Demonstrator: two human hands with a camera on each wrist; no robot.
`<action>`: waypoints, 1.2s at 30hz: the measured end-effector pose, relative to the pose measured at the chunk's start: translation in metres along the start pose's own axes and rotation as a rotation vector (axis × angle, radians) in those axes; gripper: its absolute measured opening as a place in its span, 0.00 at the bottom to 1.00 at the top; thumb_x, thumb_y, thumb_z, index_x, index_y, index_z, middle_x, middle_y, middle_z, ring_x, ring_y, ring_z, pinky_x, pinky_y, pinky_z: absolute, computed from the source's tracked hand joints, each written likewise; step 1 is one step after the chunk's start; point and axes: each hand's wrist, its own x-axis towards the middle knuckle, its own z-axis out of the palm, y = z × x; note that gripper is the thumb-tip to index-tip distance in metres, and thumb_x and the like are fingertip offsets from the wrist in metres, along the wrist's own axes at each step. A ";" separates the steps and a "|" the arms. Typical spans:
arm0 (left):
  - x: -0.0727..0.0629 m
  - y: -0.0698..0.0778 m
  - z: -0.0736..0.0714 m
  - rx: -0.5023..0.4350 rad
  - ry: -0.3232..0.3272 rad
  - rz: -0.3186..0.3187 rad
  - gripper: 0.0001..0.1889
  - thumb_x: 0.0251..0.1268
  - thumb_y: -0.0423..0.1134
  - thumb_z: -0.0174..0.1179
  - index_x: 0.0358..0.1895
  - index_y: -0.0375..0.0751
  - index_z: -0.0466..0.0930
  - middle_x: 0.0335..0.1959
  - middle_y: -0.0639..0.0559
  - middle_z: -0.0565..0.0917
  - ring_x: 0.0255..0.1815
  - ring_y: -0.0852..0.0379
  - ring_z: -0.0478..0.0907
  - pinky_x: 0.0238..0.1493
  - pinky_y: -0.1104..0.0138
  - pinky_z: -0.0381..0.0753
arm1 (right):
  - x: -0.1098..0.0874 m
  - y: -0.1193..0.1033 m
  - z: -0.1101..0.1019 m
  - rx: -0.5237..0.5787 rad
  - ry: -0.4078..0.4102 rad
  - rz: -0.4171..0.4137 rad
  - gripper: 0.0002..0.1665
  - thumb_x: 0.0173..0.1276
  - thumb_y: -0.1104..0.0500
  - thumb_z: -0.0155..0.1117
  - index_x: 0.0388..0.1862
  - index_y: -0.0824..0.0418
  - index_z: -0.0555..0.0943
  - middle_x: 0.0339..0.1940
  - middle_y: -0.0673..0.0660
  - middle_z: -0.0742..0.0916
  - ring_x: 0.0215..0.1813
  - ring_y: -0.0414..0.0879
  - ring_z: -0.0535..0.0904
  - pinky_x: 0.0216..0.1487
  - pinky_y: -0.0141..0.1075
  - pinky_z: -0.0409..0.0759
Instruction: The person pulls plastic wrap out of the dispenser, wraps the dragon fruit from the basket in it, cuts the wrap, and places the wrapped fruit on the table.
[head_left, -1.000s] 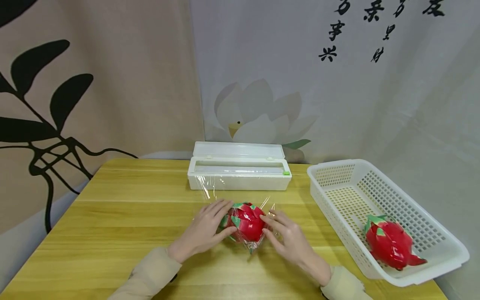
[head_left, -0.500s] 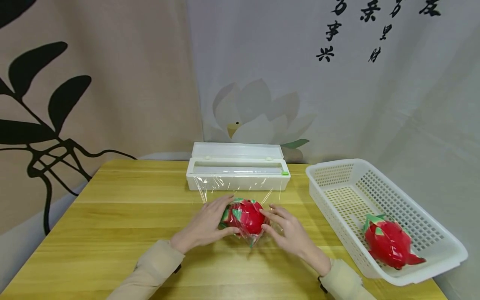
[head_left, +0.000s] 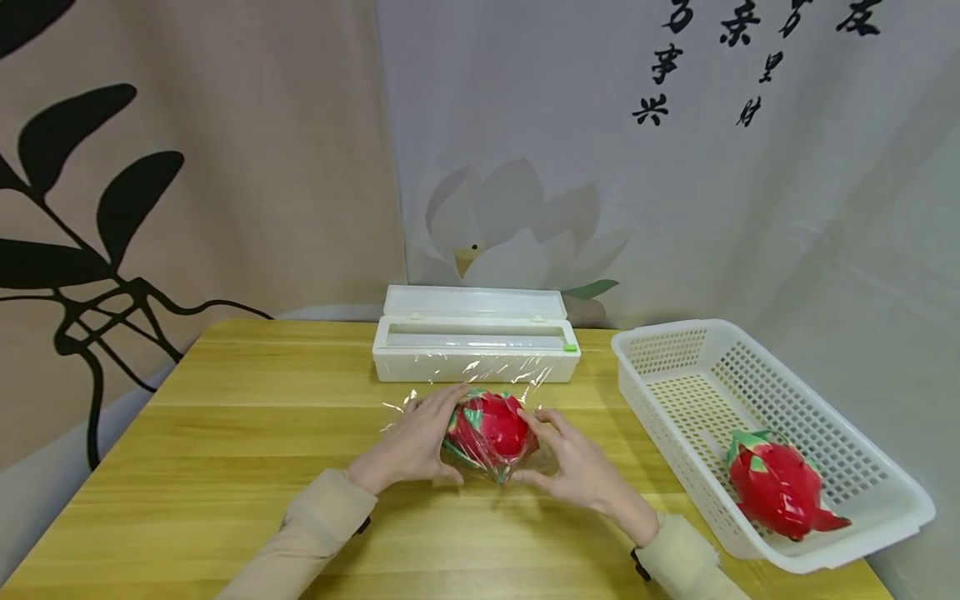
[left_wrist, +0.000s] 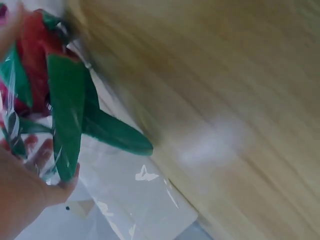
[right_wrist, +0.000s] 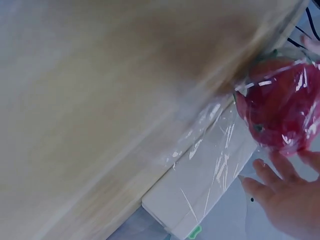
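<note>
A red dragon fruit (head_left: 493, 427) with green scales lies between both hands in front of the film box, with clear cling film (right_wrist: 260, 82) over it. My left hand (head_left: 408, 442) holds its left side, fingers curved over the far edge and thumb low in front. On the right side, my right hand (head_left: 573, 462) holds it with bent fingers, the thumb near its lower front. Long green leaf tips (left_wrist: 67, 115) stick out beside the left hand in the left wrist view. The fruit's underside is hidden.
Behind the fruit stands a white cling film box (head_left: 476, 364), lid raised, with film running from it toward the fruit. A white perforated basket (head_left: 652, 433) at the right holds another dragon fruit (head_left: 782, 490). Printed curtains (head_left: 300, 167) hang behind the wooden table (head_left: 225, 467).
Both hands have moved the wrapped dragon fruit a little away from me, toward the box. It has rolled slightly. The film stretch between fruit and box is shorter, and both thumbs sit lower.
</note>
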 end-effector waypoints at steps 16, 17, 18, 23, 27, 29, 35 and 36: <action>0.015 -0.005 0.004 0.208 0.218 0.101 0.55 0.31 0.65 0.74 0.65 0.36 0.65 0.57 0.39 0.71 0.42 0.49 0.81 0.42 0.54 0.84 | 0.016 0.006 0.006 -0.065 0.082 -0.094 0.58 0.45 0.43 0.78 0.72 0.58 0.63 0.59 0.61 0.76 0.63 0.59 0.72 0.58 0.51 0.79; 0.016 -0.005 0.003 0.227 0.226 0.115 0.55 0.31 0.65 0.73 0.64 0.35 0.66 0.55 0.41 0.72 0.41 0.50 0.81 0.41 0.56 0.85 | 0.017 0.006 0.005 -0.069 0.074 -0.094 0.57 0.45 0.43 0.78 0.72 0.58 0.63 0.58 0.61 0.77 0.64 0.58 0.71 0.58 0.50 0.79; 0.017 -0.006 0.003 0.242 0.230 0.126 0.54 0.32 0.65 0.72 0.64 0.34 0.66 0.53 0.42 0.73 0.41 0.52 0.80 0.40 0.58 0.85 | 0.018 0.007 0.004 -0.066 0.063 -0.089 0.56 0.46 0.43 0.77 0.72 0.59 0.64 0.58 0.59 0.77 0.63 0.56 0.70 0.58 0.50 0.79; 0.021 -0.007 0.002 0.230 0.184 0.083 0.53 0.39 0.65 0.68 0.67 0.33 0.64 0.55 0.41 0.75 0.51 0.46 0.76 0.50 0.53 0.82 | 0.024 0.011 0.000 -0.004 -0.004 -0.024 0.50 0.54 0.45 0.73 0.72 0.61 0.62 0.57 0.58 0.78 0.60 0.52 0.69 0.58 0.49 0.78; 0.027 -0.010 0.001 0.151 0.100 -0.028 0.50 0.45 0.65 0.65 0.70 0.39 0.61 0.62 0.42 0.73 0.61 0.42 0.66 0.59 0.44 0.69 | 0.031 0.015 -0.001 0.076 -0.044 0.032 0.46 0.61 0.47 0.68 0.72 0.62 0.61 0.63 0.61 0.77 0.62 0.55 0.70 0.61 0.52 0.75; 0.030 -0.011 0.001 0.104 0.067 -0.078 0.49 0.47 0.64 0.64 0.71 0.41 0.60 0.64 0.43 0.72 0.62 0.42 0.62 0.59 0.43 0.65 | 0.036 0.017 -0.001 0.111 -0.059 0.057 0.44 0.63 0.47 0.65 0.72 0.62 0.60 0.65 0.62 0.76 0.62 0.56 0.70 0.62 0.54 0.74; 0.037 -0.014 0.004 -0.004 0.013 -0.179 0.47 0.53 0.66 0.60 0.73 0.43 0.57 0.71 0.44 0.66 0.67 0.41 0.61 0.65 0.37 0.58 | 0.050 0.028 0.002 0.199 -0.063 0.048 0.38 0.69 0.50 0.59 0.71 0.65 0.61 0.63 0.65 0.76 0.64 0.58 0.73 0.65 0.53 0.72; 0.038 -0.015 0.005 -0.019 0.006 -0.193 0.48 0.54 0.67 0.59 0.73 0.43 0.56 0.72 0.44 0.64 0.69 0.41 0.60 0.66 0.37 0.57 | 0.053 0.029 0.002 0.213 -0.060 0.042 0.37 0.69 0.50 0.59 0.71 0.65 0.61 0.62 0.65 0.77 0.64 0.57 0.74 0.65 0.52 0.72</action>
